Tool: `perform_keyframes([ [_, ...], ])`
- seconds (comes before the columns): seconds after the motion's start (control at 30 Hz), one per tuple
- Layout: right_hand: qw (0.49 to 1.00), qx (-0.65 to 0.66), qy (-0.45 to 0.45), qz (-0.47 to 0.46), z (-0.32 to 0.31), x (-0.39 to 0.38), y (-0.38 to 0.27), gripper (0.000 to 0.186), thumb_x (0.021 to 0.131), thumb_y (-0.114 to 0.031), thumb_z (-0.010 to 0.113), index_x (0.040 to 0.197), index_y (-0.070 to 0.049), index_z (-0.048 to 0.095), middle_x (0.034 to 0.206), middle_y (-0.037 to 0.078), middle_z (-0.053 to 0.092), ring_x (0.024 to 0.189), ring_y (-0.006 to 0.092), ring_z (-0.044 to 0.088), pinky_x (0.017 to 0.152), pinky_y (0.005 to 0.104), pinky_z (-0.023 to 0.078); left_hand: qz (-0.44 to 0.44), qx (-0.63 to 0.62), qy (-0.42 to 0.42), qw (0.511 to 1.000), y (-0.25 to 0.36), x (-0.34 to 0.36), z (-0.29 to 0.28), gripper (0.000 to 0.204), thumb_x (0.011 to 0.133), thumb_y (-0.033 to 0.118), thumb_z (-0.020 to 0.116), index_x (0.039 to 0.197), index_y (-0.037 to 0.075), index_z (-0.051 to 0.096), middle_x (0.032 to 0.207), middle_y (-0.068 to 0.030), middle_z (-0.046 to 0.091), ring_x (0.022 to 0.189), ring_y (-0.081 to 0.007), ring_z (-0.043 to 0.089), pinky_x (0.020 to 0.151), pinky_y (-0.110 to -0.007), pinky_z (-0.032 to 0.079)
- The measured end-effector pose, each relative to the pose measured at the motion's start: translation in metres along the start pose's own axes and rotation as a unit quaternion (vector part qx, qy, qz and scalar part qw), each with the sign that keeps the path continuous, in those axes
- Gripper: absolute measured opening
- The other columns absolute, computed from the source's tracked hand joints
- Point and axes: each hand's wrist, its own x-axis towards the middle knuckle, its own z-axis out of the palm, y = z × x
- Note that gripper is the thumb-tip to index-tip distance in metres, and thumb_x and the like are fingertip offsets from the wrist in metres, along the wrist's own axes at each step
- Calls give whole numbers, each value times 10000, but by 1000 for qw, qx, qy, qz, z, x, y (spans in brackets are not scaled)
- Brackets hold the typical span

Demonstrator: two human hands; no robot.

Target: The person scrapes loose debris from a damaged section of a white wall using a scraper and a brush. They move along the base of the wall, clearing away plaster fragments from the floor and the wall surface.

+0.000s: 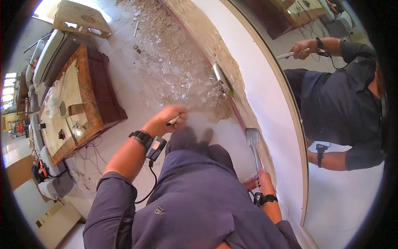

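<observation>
The left hand is gripping a pale, round stick at nine o'clock. At four o'clock, the right hand is holding a grey, flat-bladed metal scraper.

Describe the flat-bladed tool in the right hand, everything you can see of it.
The flat-bladed tool looks like grey metal: a broad, squared blade narrows into a long, slim shaft with a bluish-grey sheen. The right hand grips it near the lower end, hiding part of the grip. The tool points away from the person, blade foremost, beside the stripped lower part of the wall. Whether the blade touches the wall cannot be told from this view.
</observation>
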Motion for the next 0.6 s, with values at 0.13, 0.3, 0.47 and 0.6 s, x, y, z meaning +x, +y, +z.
perform_keyframes([
  [0.13,1000,9,4,19,17,-13,-11,202,917,-289,531,848,-102,568,572,15,484,367,148,423,319,300,283,-27,28,31,999,15,-10,-19,170,931,142,451,768,120,407,602,47,406,385,-36,346,340,-202,267],
  [0.3,999,8,35,28,59,-14,-20,220,926,-302,518,839,-104,558,566,18,480,364,151,418,320,300,284,-38,-42,-32,998,53,-8,-52,128,924,138,467,808,109,420,593,30,397,379,-48,347,338,-214,267],
  [0.47,998,27,47,11,122,-32,-55,211,937,-304,500,856,-114,545,572,14,476,373,148,417,319,292,282,-34,3,8,999,135,-25,-65,187,897,139,476,717,114,434,579,23,418,388,-59,370,334,-215,268],
  [0.6,997,10,50,60,173,-45,-87,172,938,-306,500,950,-139,538,585,1,476,406,122,415,331,270,285,85,62,53,993,233,-40,-92,145,881,153,494,754,108,438,586,31,414,376,-68,366,319,-231,281],
])
